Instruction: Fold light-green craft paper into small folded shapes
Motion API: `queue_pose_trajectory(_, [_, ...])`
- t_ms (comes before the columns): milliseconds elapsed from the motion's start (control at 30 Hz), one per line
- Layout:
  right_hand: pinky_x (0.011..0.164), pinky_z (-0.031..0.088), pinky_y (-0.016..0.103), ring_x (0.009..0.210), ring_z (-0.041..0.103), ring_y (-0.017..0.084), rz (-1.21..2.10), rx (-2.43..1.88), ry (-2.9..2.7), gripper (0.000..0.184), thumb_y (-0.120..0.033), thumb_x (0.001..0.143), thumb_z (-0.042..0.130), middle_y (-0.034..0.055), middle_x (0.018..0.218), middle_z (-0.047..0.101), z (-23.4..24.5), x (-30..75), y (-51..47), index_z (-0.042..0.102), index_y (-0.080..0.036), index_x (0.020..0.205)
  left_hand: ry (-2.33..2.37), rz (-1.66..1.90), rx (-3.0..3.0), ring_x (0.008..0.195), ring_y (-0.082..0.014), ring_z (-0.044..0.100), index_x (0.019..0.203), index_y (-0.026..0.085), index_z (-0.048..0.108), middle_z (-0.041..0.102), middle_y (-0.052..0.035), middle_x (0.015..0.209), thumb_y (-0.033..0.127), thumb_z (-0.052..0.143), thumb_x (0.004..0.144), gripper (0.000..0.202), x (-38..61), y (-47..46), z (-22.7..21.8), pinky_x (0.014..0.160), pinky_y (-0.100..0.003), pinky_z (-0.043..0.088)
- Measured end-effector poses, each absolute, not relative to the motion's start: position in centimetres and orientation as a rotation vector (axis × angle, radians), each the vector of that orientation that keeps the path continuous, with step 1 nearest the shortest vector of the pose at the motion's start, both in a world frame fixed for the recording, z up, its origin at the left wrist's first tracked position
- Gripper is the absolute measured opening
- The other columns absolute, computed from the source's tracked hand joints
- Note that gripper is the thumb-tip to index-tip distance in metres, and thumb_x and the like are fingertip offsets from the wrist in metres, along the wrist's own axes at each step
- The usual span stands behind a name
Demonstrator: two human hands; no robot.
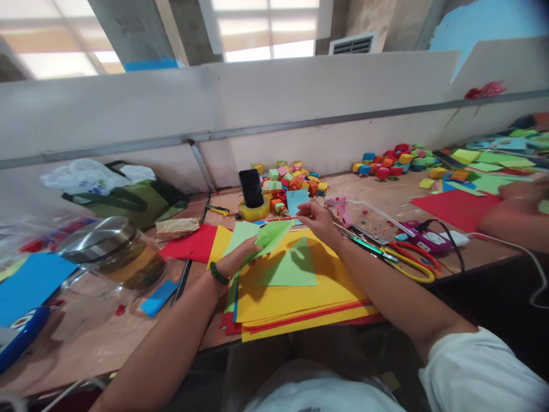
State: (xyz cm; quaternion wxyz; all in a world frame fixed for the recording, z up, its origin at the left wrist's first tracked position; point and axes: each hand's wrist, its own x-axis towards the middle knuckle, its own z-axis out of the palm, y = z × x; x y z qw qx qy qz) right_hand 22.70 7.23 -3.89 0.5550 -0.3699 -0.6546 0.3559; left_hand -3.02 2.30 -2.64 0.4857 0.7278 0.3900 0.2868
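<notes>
My left hand (pixel 240 256), with a dark green bead bracelet at the wrist, grips a bright green sheet of paper (pixel 274 236) that is folded or curled upward. Beneath it, a pale green paper piece (pixel 295 272) lies on a stack of yellow card sheets (pixel 274 304), with red edges showing under the yellow. My right hand (pixel 319 220) is above the stack's far edge, fingers bent and pinched together. Its fingertips are by a light blue paper piece (pixel 297 200); whether they hold anything is hidden.
Colourful paper cubes (pixel 295 180) are heaped behind a phone (pixel 251 189) on a yellow tape roll (pixel 254 210). Scissors (pixel 409 263) and a purple glue gun (pixel 431 237) lie right. A glass jug of tea (pixel 128 263) stands left. At far right, another person's hand (pixel 521 197) is over red paper.
</notes>
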Motion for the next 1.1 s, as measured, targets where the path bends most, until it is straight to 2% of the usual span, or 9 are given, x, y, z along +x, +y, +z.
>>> queue_pose_trajectory(100, [0.096, 0.044, 0.044, 0.106, 0.057, 0.026, 0.456, -0.670, -1.869, 0.045, -0.052, 0.077, 0.067, 0.0096, 0.109, 0.065, -2.3, 21.9, 4.6, 0.061, -0.022, 0.109, 0.961, 0.636, 1.518, 0.055, -0.0133, 0.052, 0.083, 0.010, 0.071, 0.069, -0.0108, 0.077, 0.050, 0.039, 0.077, 0.052, -3.2, 2.3, -2.8, 0.047, -0.022, 0.040])
queue_pose_trajectory(167, [0.097, 0.044, 0.047, 0.111, 0.056, 0.029, 0.240, -0.552, -2.077, 0.058, -0.057, 0.074, 0.069, 0.0130, 0.116, 0.063, -1.5, 21.1, 3.0, 0.057, -0.021, 0.118, 0.952, 0.620, 1.495, 0.051, -0.0124, 0.051, 0.078, 0.009, 0.072, 0.068, -0.0105, 0.070, 0.049, 0.037, 0.078, 0.053, -3.2, 2.1, -2.8, 0.046, -0.022, 0.039])
queue_pose_trajectory(267, [0.097, 0.045, 0.047, 0.114, 0.055, 0.029, 0.103, -0.623, -2.116, 0.058, -0.050, 0.079, 0.067, 0.0153, 0.119, 0.062, -1.4, 20.0, 1.9, 0.053, -0.019, 0.124, 0.927, 0.559, 1.476, 0.050, -0.0124, 0.052, 0.077, 0.010, 0.072, 0.067, -0.0083, 0.063, 0.047, 0.042, 0.080, 0.049, -2.9, 1.7, -3.0, 0.048, -0.022, 0.041])
queue_pose_trajectory(367, [0.081, 0.051, 0.037, 0.087, 0.065, 0.022, 0.223, -0.796, -2.068, 0.046, -0.036, 0.082, 0.068, 0.0072, 0.091, 0.069, -2.1, 19.7, 2.2, 0.054, -0.019, 0.122, 0.828, 0.521, 1.439, 0.058, -0.0170, 0.060, 0.088, 0.011, 0.073, 0.070, -0.0095, 0.072, 0.054, 0.042, 0.083, 0.054, -2.2, 1.2, -3.2, 0.057, -0.027, 0.048])
queue_pose_trajectory(467, [0.067, 0.050, 0.027, 0.064, 0.063, 0.015, 0.392, -0.859, -2.036, 0.036, -0.026, 0.081, 0.068, -0.0019, 0.070, 0.064, -2.7, 19.9, 2.8, 0.058, -0.020, 0.115, 0.823, 0.657, 1.497, 0.070, -0.0194, 0.062, 0.093, 0.014, 0.072, 0.072, -0.0089, 0.082, 0.064, 0.047, 0.082, 0.057, -1.5, 1.0, -2.9, 0.065, -0.029, 0.050])
queue_pose_trajectory(600, [0.064, 0.048, 0.024, 0.062, 0.061, 0.013, 0.451, -0.794, -2.040, 0.030, -0.024, 0.078, 0.069, -0.0036, 0.067, 0.063, -2.8, 20.1, 3.1, 0.062, -0.021, 0.107, 0.960, 0.838, 1.660, 0.069, -0.0149, 0.057, 0.086, 0.014, 0.073, 0.069, -0.0024, 0.078, 0.056, 0.072, 0.068, 0.045, -1.0, 0.9, -1.9, 0.064, -0.025, 0.046])
queue_pose_trajectory(767, [0.063, 0.047, 0.024, 0.059, 0.060, 0.012, 0.490, -0.729, -2.063, 0.028, -0.028, 0.078, 0.069, -0.0036, 0.067, 0.063, -3.1, 20.0, 3.1, 0.063, -0.021, 0.104, 1.116, 1.053, 1.651, 0.055, -0.0098, 0.047, 0.065, 0.012, 0.069, 0.059, 0.0023, 0.057, 0.058, 0.072, 0.066, 0.045, -0.7, 0.6, -1.3, 0.052, -0.021, 0.037])
queue_pose_trajectory(933, [0.065, 0.048, 0.025, 0.060, 0.060, 0.012, 0.526, -0.687, -2.078, 0.030, -0.032, 0.080, 0.067, -0.0027, 0.067, 0.063, -3.3, 20.1, 3.1, 0.062, -0.020, 0.107, 1.130, 1.193, 1.591, 0.061, -0.0125, 0.054, 0.075, 0.014, 0.075, 0.069, -0.0009, 0.066, 0.052, 0.077, 0.062, 0.040, -0.4, 0.3, -1.3, 0.060, -0.024, 0.044])
queue_pose_trajectory(1100, [0.064, 0.049, 0.026, 0.058, 0.059, 0.013, 0.587, -0.685, -2.091, 0.032, -0.036, 0.080, 0.066, -0.0024, 0.065, 0.063, -3.2, 20.2, 3.1, 0.061, -0.020, 0.107, 1.159, 1.228, 1.499, 0.061, -0.0139, 0.057, 0.075, 0.014, 0.077, 0.073, -0.0039, 0.069, 0.048, 0.081, 0.057, 0.038, -0.3, 0.3, -1.3, 0.060, -0.025, 0.045])
